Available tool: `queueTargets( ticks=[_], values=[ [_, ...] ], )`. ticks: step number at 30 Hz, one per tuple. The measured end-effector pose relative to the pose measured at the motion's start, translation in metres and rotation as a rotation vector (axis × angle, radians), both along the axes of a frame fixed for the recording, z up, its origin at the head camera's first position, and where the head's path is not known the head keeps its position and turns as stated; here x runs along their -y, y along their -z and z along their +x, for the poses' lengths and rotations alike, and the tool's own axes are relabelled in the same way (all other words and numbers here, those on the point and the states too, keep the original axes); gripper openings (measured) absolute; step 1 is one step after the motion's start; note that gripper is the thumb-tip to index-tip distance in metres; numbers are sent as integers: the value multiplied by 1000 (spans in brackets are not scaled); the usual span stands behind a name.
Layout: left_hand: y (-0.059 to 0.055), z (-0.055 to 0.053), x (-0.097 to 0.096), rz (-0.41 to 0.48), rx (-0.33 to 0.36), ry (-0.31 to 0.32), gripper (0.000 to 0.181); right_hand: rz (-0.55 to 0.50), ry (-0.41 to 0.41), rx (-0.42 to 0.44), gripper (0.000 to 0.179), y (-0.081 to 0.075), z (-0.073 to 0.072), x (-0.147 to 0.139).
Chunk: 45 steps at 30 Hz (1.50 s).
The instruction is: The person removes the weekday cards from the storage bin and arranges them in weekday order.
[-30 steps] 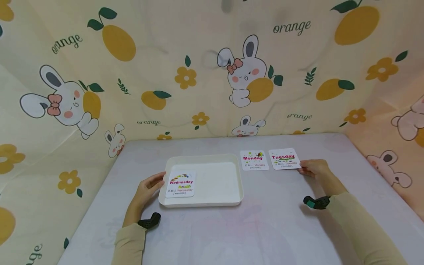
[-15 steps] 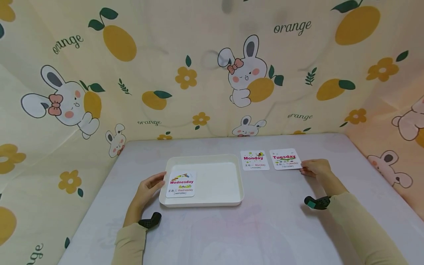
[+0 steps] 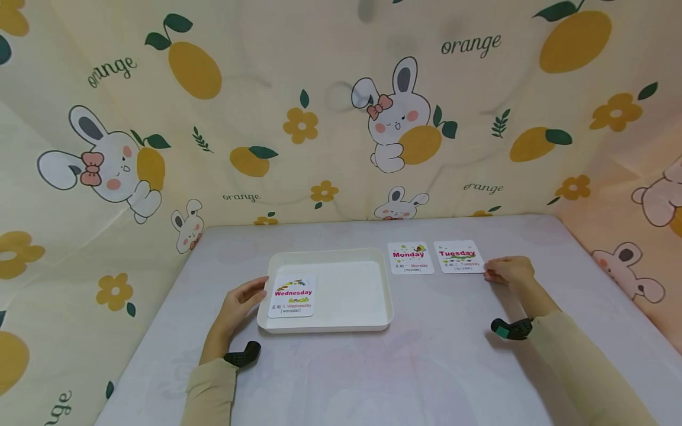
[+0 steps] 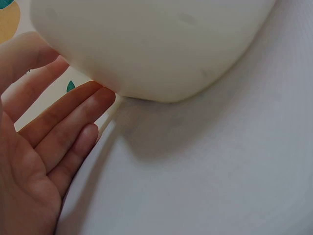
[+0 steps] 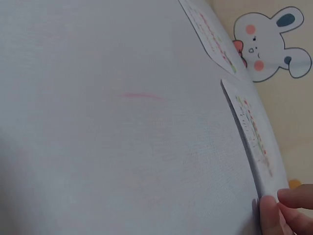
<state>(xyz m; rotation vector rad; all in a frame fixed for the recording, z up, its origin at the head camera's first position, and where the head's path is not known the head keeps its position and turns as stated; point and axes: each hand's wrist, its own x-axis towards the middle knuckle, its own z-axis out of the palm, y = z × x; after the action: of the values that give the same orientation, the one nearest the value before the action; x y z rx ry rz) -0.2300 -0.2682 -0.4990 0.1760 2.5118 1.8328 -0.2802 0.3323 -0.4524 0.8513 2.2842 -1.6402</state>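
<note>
A white card printed "Tuesday" (image 3: pixel 459 257) lies at the back right, and my right hand (image 3: pixel 510 270) pinches its lower right corner. In the right wrist view, the thumb (image 5: pixel 270 215) and forefinger meet at the card's end, with a thin shadow under its near edge. Left of it lies the "Monday" card (image 3: pixel 411 258), apart by a narrow gap. A white tray (image 3: pixel 351 296) holds the "Wednesday" card (image 3: pixel 292 297) at its left end. My left hand (image 3: pixel 238 303) touches the tray's left side with fairly straight fingers (image 4: pixel 68 122); its thumb is partly hidden.
A pale cloth-covered table (image 3: pixel 383 373) runs back to a wall sheet (image 3: pixel 341 148) printed with rabbits and oranges. Side sheets border the table left and right. Each wrist wears a dark camera mount, one of them (image 3: pixel 511 329) at the right cuff.
The view has shifted very slightly. The Tuesday card's upper edge sits a touch lower, with the right hand still at its corner. The left hand and tray look unmoved.
</note>
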Motion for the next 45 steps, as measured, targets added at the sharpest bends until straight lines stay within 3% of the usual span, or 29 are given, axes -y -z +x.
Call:
queueTargets(
  ticks=[4, 12, 17, 28, 38, 45],
  values=[
    [1, -1, 0, 3, -6, 2, 47, -1, 0, -27, 40, -3, 5, 2],
    [0, 0, 0, 7, 10, -3, 49, 16, -181, -56, 49, -12, 20, 14],
    [-1, 0, 0, 11, 11, -6, 49, 48, -242, -60, 51, -16, 27, 34],
    [-2, 2, 0, -3, 43, -14, 50, -62, -356, -157, 47, -22, 36, 85],
    [-1, 0, 0, 10, 21, -6, 49, -147, -453, -230, 41, -29, 47, 126],
    [-2, 0, 0, 7, 11, -5, 48, -141, -531, -240, 39, -32, 51, 147]
  ],
)
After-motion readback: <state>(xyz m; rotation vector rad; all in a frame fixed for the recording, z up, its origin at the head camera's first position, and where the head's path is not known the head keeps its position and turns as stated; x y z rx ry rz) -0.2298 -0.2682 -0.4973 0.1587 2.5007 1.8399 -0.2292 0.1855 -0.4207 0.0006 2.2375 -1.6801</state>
